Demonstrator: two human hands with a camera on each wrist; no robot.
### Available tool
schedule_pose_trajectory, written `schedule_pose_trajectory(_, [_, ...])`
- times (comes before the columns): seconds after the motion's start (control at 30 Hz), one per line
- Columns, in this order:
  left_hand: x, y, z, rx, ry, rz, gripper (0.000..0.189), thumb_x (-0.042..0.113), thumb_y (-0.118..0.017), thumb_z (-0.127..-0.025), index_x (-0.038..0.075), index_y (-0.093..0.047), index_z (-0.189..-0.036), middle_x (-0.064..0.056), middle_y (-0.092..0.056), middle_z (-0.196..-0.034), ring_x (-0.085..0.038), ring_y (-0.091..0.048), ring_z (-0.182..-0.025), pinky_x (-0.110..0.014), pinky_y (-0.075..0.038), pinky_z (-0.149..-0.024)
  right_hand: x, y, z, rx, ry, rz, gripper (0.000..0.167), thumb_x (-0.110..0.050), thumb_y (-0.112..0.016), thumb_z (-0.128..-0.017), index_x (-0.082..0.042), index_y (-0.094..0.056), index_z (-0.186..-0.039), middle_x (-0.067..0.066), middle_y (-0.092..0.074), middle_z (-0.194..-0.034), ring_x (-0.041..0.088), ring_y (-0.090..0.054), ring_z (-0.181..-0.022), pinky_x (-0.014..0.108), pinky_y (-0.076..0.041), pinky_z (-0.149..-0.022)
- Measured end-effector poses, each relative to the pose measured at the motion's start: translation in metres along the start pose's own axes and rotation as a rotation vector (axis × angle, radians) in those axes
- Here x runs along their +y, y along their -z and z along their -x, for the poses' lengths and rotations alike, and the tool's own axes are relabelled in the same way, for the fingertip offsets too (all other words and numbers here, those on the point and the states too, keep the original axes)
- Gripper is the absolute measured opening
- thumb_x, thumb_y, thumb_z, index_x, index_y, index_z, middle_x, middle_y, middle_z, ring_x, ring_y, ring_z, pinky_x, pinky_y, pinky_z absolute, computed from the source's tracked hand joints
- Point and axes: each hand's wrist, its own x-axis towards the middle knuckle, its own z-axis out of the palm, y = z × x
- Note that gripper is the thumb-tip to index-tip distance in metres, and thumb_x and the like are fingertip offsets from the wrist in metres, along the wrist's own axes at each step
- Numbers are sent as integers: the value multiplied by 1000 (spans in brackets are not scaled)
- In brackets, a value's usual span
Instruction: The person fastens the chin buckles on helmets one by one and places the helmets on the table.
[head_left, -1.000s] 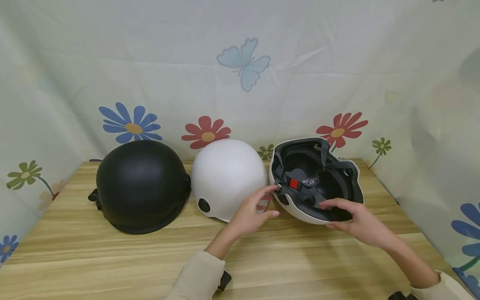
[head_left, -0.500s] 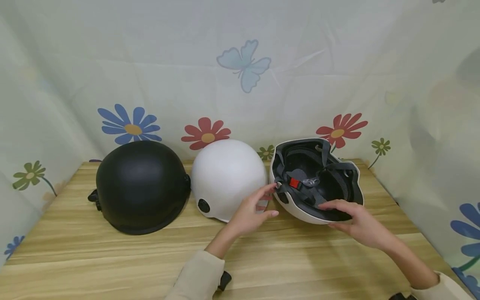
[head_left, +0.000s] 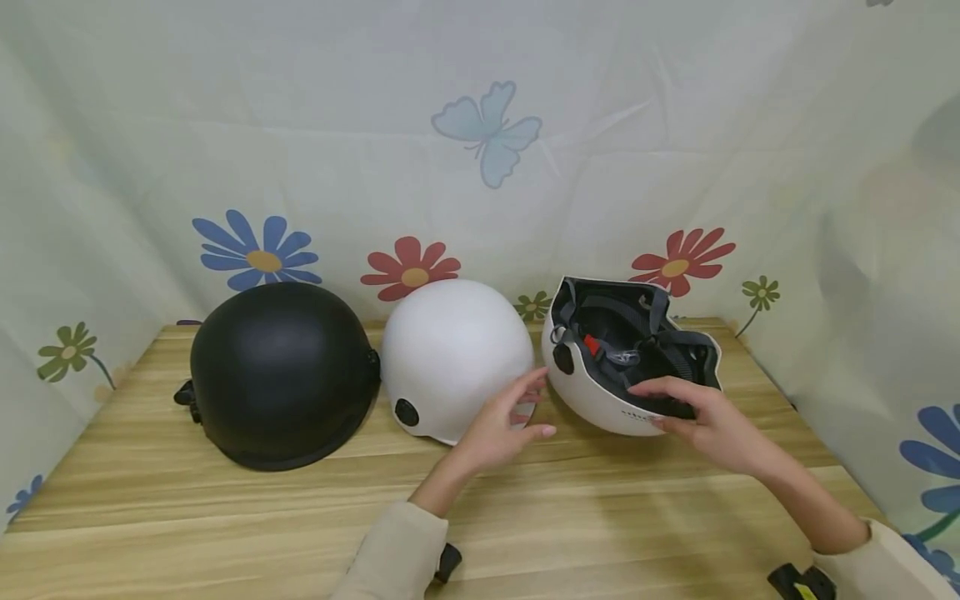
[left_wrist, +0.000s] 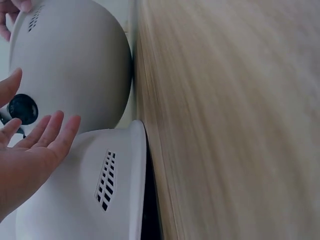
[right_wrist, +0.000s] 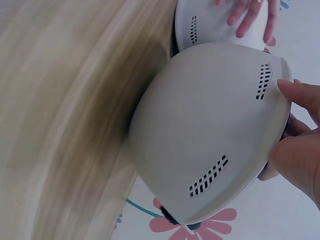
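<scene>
At the right of the head view, a white helmet [head_left: 588, 400] lies tipped with its black lining and straps facing up and back. A red strap buckle [head_left: 592, 344] shows inside it. My right hand [head_left: 708, 427] pinches the near rim, thumb outside on the shell and fingers inside, as the right wrist view also shows beside the vented shell [right_wrist: 200, 120]. My left hand [head_left: 501, 427] has its fingers spread, palm toward this helmet's left side, near the round black side disc [left_wrist: 23, 109]. It overlaps a second white helmet [head_left: 453, 350], which sits dome up.
A matte black helmet [head_left: 281, 375] stands dome up at the left, close against the middle white one. All rest on a wooden table [head_left: 300, 533]. Behind hangs a pale curtain [head_left: 337, 150] printed with flowers and a butterfly.
The right helmet has tilted back, its near rim rising with my right hand, so more outer shell and its vents show. My left hand has stayed nearly still while the helmet's left rim moved away from its fingertips.
</scene>
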Motion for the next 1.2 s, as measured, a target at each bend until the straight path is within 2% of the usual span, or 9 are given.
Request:
schedule_pose_trajectory(0.23, [-1,-2,0,-35,39,-30,68,16,-67,-84,12,-33,-141,-12,-42,-135,-26,-45,-120,-42,-41,-94,-8,3,-8,26,-27,28,39,5,-63,-82,-9,-59,-117,4,-59,-114,9,-50,-100,27,-43,-74])
schedule_pose_trajectory(0.37, [-2,-5,-1,-53,45,-49,69,17,-68,-83,11,-32,-142,-13,-40,-138,-28,-44,-120,-42,-41,-93,-10,4,-10,48,-13,-8,38,7,-61,-82,-7,-59,-117,7,-59,-112,10,-50,-88,24,-43,-65])
schedule_pose_trajectory(0.47, [-4,-6,-1,-59,43,-46,71,17,-68,-83,12,-30,-143,-14,-38,-139,-27,-44,-120,-42,-42,-93,-11,5,-12,73,-3,-43,37,9,-60,-82,-5,-59,-116,6,-58,-107,11,-46,-72,23,-41,-56])
schedule_pose_trajectory(0.53, [-5,-8,-2,-61,38,-48,72,18,-68,-84,12,-28,-143,-15,-38,-139,-28,-45,-119,-42,-42,-92,-12,6,-12,92,-21,-66,37,11,-59,-82,-5,-59,-116,4,-57,-103,12,-43,-67,23,-39,-53])
schedule_pose_trajectory(0.63, [-6,-9,-2,-67,30,-53,73,21,-67,-84,16,-26,-144,-15,-38,-139,-29,-45,-118,-43,-42,-92,-13,9,-13,120,-66,-94,36,11,-56,-84,-5,-59,-116,-2,-57,-104,10,-48,-74,20,-42,-58])
schedule_pose_trajectory(0.8, [-6,-13,-2,-78,24,-38,74,22,-66,-85,21,-23,-146,-13,-36,-140,-30,-44,-119,-44,-42,-92,-12,15,-15,161,-144,-152,33,7,-52,-88,-2,-57,-120,-4,-55,-115,5,-51,-99,14,-45,-77])
schedule_pose_trajectory(0.97, [-1,-16,-3,-94,31,-36,75,23,-66,-85,24,-21,-146,-9,-32,-143,-28,-42,-121,-40,-41,-94,-11,21,-15,212,-307,-196,35,-5,-51,-93,-11,-53,-127,2,-51,-119,8,-50,-103,14,-44,-79])
schedule_pose_trajectory(1.03, [1,-17,-4,-98,30,-34,75,25,-65,-86,24,-20,-146,-7,-30,-145,-28,-41,-122,-38,-41,-94,-10,23,-15,229,-375,-283,36,-10,-50,-94,-15,-50,-130,3,-48,-120,11,-47,-104,14,-45,-78])
schedule_pose_trajectory(1.2, [5,-20,-7,-102,34,-48,77,28,-65,-86,23,-19,-147,-4,-28,-146,-28,-41,-124,-34,-42,-93,-3,29,-16,286,-452,-653,40,-10,-49,-94,-16,-44,-134,5,-41,-122,17,-39,-107,17,-46,-76])
